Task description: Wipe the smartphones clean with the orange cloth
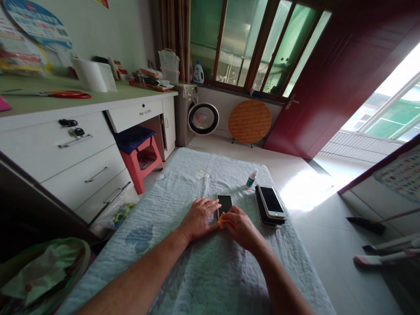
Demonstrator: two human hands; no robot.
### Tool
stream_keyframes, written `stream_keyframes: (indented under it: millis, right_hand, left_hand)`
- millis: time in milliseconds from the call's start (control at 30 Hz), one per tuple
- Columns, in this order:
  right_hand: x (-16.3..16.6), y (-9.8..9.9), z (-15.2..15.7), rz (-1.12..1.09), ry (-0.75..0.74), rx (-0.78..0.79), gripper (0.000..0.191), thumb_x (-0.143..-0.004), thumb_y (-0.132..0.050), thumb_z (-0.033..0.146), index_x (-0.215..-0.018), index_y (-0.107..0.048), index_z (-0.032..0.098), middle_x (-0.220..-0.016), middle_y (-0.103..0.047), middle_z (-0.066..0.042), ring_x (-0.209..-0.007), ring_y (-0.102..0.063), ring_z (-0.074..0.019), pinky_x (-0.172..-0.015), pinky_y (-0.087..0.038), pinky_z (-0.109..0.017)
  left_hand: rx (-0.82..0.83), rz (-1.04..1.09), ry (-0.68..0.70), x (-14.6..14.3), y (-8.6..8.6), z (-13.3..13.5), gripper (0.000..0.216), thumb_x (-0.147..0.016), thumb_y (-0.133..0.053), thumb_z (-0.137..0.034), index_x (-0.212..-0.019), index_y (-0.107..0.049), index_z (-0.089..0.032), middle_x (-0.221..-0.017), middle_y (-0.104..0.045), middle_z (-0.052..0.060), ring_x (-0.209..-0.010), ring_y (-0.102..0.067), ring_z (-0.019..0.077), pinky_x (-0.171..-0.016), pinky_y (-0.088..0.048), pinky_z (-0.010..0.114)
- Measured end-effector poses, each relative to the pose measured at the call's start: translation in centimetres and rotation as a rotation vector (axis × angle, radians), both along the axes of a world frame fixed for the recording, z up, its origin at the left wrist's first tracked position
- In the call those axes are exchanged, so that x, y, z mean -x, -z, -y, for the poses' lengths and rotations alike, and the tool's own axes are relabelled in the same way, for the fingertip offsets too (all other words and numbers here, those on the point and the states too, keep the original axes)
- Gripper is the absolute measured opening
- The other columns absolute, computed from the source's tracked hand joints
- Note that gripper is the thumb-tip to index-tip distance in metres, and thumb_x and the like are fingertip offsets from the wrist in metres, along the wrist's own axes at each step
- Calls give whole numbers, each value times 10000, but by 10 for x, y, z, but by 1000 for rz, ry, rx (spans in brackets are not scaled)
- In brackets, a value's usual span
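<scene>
A white-framed phone (225, 203) lies face up on the pale blue quilted cloth (197, 271) that covers the table. My left hand (199, 218) rests flat beside the phone's left edge, fingers stretched out and touching it. My right hand (240, 226) is closed in a pinch on a small orange cloth (221, 221) pressed at the phone's near end. A stack of phones (269, 205) lies to the right. A small spray bottle (251, 179) lies just beyond the phone.
A white desk with drawers (82, 148) stands on the left, with a red stool (139, 159) under it. A washing machine (197, 116) and a round wooden board (250, 121) stand at the far wall. A green bag (39, 271) sits at lower left.
</scene>
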State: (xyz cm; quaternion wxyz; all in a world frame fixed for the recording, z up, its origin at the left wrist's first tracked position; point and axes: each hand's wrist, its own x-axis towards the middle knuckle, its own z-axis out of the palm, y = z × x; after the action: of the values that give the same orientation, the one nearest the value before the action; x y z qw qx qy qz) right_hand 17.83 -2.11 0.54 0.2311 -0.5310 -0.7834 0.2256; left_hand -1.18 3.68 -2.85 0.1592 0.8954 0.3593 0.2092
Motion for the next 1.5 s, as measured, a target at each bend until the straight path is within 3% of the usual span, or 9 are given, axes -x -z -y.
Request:
stream_keyframes:
  millis: [600, 767, 1000, 1200, 1500]
  right_hand:
    - [17, 8, -5, 79, 57, -111, 186, -868, -540, 73, -839, -677, 195, -874, -534, -28, -835, -515, -139, -784, -406, -239]
    - [8, -1, 2, 80, 1, -36, 134, -824, -582, 89, -767, -669, 174, -820, -526, -16, -782, -521, -127, -735, -398, -229]
    - [-6, -12, 7, 189, -2, 49, 83, -803, -613, 119, -788, -664, 184, -823, -552, -12, -802, -541, -132, -749, -388, -225]
    - [-5, -4, 5, 267, 84, 16, 73, -789, -609, 119, -817, -630, 183, -861, -556, -25, -825, -530, -149, -750, -381, -239]
    - [18, 6, 1, 287, 45, -101, 107, -844, -554, 113, -785, -603, 187, -857, -542, -26, -834, -511, -151, -770, -385, -248]
  left_hand:
    - [99, -64, 73, 4, -5, -4, 567, -882, -580, -533, -1368, -525, -246, -1476, -474, 77, -1335, -435, 285, -1140, -278, 479]
    - [119, -88, 64, 3, -7, -3, 627, -857, -601, -564, -1372, -520, -217, -1486, -459, 90, -1350, -418, 285, -1149, -258, 470]
    - [111, -87, 55, 3, -9, -3, 619, -808, -677, -459, -1365, -523, -236, -1479, -471, 79, -1345, -428, 277, -1144, -266, 460]
    - [106, -91, 47, 2, -8, -3, 602, -818, -662, -475, -1357, -534, -241, -1472, -479, 81, -1339, -434, 292, -1139, -272, 476]
    - [127, -100, 64, 3, -4, -5, 513, -896, -578, -408, -1382, -511, -260, -1494, -453, 51, -1356, -414, 268, -1142, -275, 458]
